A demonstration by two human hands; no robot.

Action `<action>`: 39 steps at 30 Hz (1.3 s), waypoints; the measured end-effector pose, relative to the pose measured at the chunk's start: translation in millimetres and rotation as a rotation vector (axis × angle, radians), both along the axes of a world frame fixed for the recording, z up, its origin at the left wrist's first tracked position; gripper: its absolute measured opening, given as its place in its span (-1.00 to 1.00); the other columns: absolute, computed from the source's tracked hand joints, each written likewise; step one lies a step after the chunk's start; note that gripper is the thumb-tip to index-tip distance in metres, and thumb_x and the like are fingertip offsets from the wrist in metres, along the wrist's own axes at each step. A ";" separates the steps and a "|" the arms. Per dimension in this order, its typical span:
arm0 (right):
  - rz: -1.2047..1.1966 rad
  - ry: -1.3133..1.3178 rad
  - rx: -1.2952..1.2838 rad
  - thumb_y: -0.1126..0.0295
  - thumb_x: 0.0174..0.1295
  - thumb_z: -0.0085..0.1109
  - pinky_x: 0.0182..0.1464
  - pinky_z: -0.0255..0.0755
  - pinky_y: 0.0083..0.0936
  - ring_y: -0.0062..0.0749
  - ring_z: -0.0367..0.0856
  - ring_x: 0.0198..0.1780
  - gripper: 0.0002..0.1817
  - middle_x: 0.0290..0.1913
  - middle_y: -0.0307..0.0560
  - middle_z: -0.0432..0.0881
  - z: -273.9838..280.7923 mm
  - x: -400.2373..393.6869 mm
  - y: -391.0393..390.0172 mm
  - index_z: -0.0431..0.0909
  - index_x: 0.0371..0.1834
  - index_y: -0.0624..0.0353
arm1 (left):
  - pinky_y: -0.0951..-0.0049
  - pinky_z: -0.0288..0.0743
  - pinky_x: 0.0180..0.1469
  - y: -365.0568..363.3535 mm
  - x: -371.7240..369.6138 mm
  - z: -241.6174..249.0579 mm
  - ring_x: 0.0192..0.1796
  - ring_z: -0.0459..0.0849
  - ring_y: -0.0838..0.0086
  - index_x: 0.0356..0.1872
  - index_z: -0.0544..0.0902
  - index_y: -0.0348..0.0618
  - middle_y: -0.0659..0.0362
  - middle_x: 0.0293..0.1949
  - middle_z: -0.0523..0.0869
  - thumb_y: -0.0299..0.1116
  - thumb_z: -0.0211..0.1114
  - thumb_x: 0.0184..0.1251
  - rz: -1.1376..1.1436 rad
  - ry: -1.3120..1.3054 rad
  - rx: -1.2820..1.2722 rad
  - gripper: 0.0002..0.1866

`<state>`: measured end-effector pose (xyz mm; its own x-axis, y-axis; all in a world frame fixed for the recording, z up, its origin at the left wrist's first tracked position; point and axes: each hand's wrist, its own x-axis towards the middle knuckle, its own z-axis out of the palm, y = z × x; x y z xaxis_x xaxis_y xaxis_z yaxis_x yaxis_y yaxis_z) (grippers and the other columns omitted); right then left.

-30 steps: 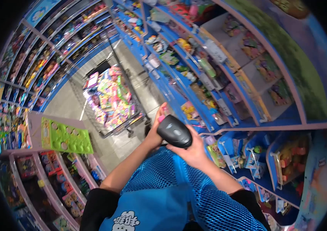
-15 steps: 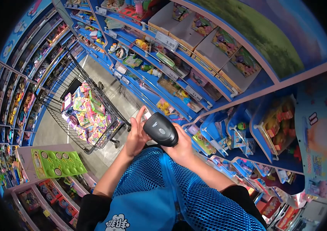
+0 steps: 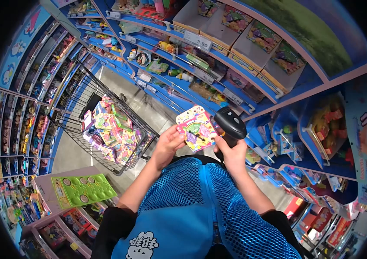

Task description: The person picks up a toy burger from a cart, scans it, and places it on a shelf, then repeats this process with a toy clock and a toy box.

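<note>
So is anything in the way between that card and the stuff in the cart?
Yes: the cart's wire side stands between the card and the packs inside. The left hand, holding the card's edge, is on that side too. Nothing else shows in between.

Our bare left forearm runs up toward 1 o'clock, and our bare right forearm slants toward 11 o'clock, so both converge ahead of us without touching. Between 7 and 8 o'clock from the middle of the view, our left grip pinches, the left thumb lying uppermost and pointing toward 2 o'clock. At 4 o'clock, our right grip curls closed, the right thumb angled toward 11 o'clock; its other fingers are largely hidden.
</note>
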<state>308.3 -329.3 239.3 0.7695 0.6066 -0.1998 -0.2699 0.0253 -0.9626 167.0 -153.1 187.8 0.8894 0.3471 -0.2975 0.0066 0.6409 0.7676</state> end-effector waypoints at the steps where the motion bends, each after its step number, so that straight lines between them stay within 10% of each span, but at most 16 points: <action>1: -0.008 0.006 0.001 0.56 0.27 0.28 -0.39 0.47 -0.61 -0.60 0.57 -0.46 -0.75 -0.29 -0.17 0.64 -1.3 -1.9 2.0 0.55 0.00 0.34 | 0.56 0.49 0.17 5.7 -1.4 -0.5 0.16 0.64 0.57 0.36 0.40 -0.22 0.17 0.19 0.65 -0.34 0.23 0.46 -0.020 -0.012 0.017 -0.50; 26: -0.128 0.023 -0.026 0.55 0.25 0.30 -0.33 0.55 -0.59 -0.59 0.64 -0.39 -0.68 -0.24 -0.14 0.68 -18.4 -112.7 77.0 0.53 0.07 0.34 | 0.41 0.51 0.22 108.0 -74.7 19.0 0.14 0.64 0.41 0.26 0.40 -0.33 0.05 0.12 0.64 -0.61 0.28 0.30 -0.068 -0.027 0.225 -0.50; 39: -0.263 -0.195 -0.541 0.48 0.19 0.33 -0.37 0.54 -0.52 -0.52 0.67 -0.48 -0.74 -0.42 -0.12 0.68 -88.1 -116.1 0.5 0.53 -0.11 0.32 | 0.45 0.45 0.22 172.1 10.4 39.6 0.13 0.60 0.50 0.25 0.46 -0.33 0.13 0.08 0.63 -0.63 0.30 0.27 0.048 -0.267 0.552 -0.51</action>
<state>192.1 -328.9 151.2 0.9322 0.2448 -0.2665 -0.1393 -0.4370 -0.8886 177.5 19.0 227.4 0.8880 0.4280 0.1681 -0.2504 0.1436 0.9574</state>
